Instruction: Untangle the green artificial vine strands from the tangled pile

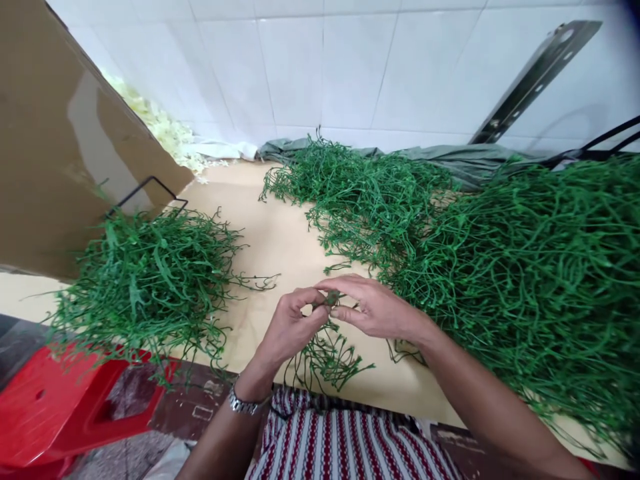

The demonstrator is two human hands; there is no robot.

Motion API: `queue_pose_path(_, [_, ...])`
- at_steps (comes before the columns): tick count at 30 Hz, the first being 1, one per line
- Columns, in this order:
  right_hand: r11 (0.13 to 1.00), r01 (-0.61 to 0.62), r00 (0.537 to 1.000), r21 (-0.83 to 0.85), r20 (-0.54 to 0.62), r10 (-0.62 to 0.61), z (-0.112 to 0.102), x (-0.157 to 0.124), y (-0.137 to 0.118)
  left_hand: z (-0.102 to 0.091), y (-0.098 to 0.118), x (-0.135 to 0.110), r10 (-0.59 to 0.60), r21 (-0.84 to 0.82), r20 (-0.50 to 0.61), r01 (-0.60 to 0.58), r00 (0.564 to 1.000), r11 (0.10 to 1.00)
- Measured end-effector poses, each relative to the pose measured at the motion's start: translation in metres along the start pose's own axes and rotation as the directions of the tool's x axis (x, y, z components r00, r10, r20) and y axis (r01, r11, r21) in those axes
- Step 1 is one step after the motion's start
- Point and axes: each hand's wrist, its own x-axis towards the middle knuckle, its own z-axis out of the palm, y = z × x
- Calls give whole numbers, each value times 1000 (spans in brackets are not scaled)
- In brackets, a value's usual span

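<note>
My left hand [300, 323] and my right hand [373, 308] meet above the table [267, 233], fingertips almost touching. Both pinch a small green stem piece [332, 298], partly hidden by the fingers. It looks like a plastic flower stem, branched and thin. Just below my hands, by the table's front edge, lies a small bunch of similar stems [333, 357]. A large heap of green stems [540, 267] spreads beside my right forearm. To the left of my hands sits another pile of leafy green stems [155, 280], partly overhanging the front edge.
More stems [370, 193] lie along the back, by a green cloth [465, 167] and the tiled wall. A cardboard box [75, 147] stands at the left, with pale yellow pieces [160, 127] behind it. A red stool [65, 407] is below; a metal bracket [537, 80] leans at the back right.
</note>
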Motion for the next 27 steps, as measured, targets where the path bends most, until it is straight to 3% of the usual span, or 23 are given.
queue_pose_path(4, [1000, -19, 998, -9, -55, 19, 4, -3, -2, 2, 2, 1, -28, 43, 0, 28, 1000, 999])
queue_pose_path(10, [962, -25, 999, -270, -39, 15, 9, -4, -2, 3, 5, 2, -29, 69, 9, 28, 1000, 997])
queue_pose_path(16, [761, 112, 975, -639, -78, -209, 12, 2, 11, 4, -5, 4, -107, -58, 60, 110, 992, 992])
queue_pose_path(21, [648, 207, 942, -733, -30, -334, 5, 12, 23, 5, -8, 7, -125, -141, 17, 126, 992, 982])
queue_pose_path(27, [581, 239, 918, -778, -14, -396, -4, 25, 27, 5, -3, 13, -157, -252, -28, 145, 987, 957])
